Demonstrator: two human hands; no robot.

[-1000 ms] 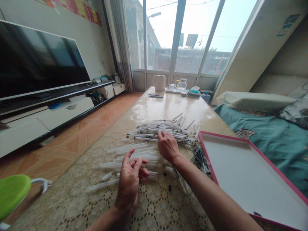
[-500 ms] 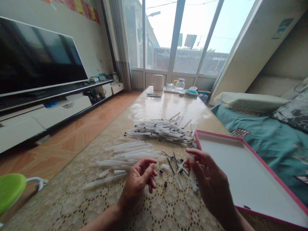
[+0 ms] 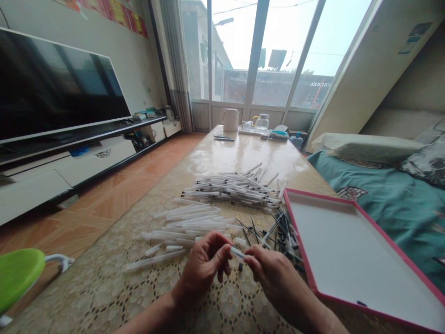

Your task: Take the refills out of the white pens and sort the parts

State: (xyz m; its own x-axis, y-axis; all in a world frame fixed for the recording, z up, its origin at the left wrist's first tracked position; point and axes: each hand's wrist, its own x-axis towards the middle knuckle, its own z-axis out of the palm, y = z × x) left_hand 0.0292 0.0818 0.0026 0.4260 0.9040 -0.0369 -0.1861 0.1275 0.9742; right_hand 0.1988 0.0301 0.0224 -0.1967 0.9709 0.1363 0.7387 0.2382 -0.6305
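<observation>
Between my hands is a short white pen tube [image 3: 238, 252], tilted slightly down to the right. My left hand [image 3: 206, 262] pinches its left end between thumb and forefinger. Fingers of my right hand [image 3: 273, 266] close on the other end, hiding its tip. Under and beyond my left hand lie translucent white pen barrels [image 3: 193, 214]. Thin black refills [image 3: 248, 227] and small dark pieces are scattered beyond my right hand. A small black plug [image 3: 240, 267] rests on the table just below the tube.
Farther up the patterned table [image 3: 167, 301] is a heap of white pens with black ends [image 3: 229, 188]. A shallow pink-rimmed tray [image 3: 328, 293] stands at the right, with a small dark piece inside. A beige jug [image 3: 230, 120] and a glass pitcher [image 3: 262, 122] stand at the far end.
My right hand has moved left from above the refills and closed on the white tube at my left fingertips. My left hand has stayed nearly in place.
</observation>
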